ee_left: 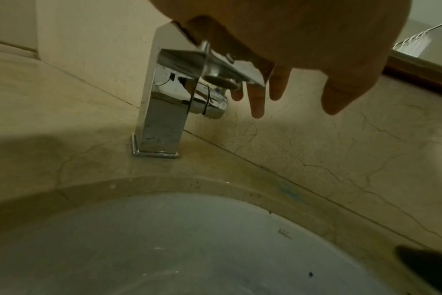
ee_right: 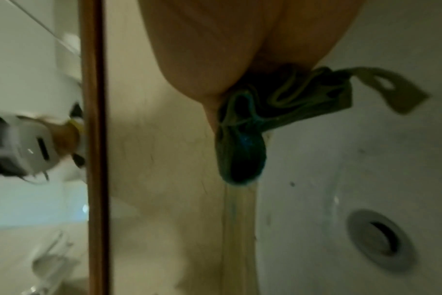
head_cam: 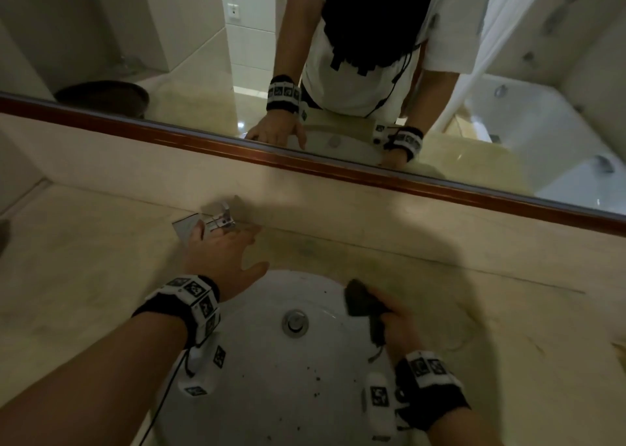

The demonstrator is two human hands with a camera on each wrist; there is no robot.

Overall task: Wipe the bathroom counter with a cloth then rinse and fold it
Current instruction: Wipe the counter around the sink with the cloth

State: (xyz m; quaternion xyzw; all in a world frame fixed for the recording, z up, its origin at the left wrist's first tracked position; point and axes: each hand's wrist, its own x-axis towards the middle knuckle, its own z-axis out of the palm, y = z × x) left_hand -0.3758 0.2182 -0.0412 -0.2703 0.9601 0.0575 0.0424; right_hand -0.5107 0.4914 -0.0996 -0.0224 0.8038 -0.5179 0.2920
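While the right hand [head_cam: 399, 327] grips a bunched dark cloth [head_cam: 364, 305] above the white sink basin [head_cam: 271, 378], the left hand [head_cam: 216, 252] reaches to the chrome faucet [head_cam: 218, 220] with its fingers extended and relaxed. The faucet is the reference point for all positions below.

Left hand: in the left wrist view the fingers [ee_left: 257, 99] hang straight beside and behind the faucet [ee_left: 164, 111] spout, with the palm over the flat lever. Whether the palm touches the lever cannot be determined.

Cloth: held on the mirror-frame side of the basin, well to the right of the faucet and nearer the person. In the right wrist view the cloth [ee_right: 253, 123] is wadded in the fist [ee_right: 227, 49], its lower end hanging free, and a pale tag [ee_right: 391, 89] projects from its upper fold.

Basin: directly in front of the faucet base, set into the beige marble counter [head_cam: 84, 276]. The drain [head_cam: 295, 322] lies at its centre; dark specks are scattered over its near wall.

Mirror [head_cam: 203, 55]: behind the faucet, above the backsplash, with a brown wooden frame [head_cam: 305, 162].
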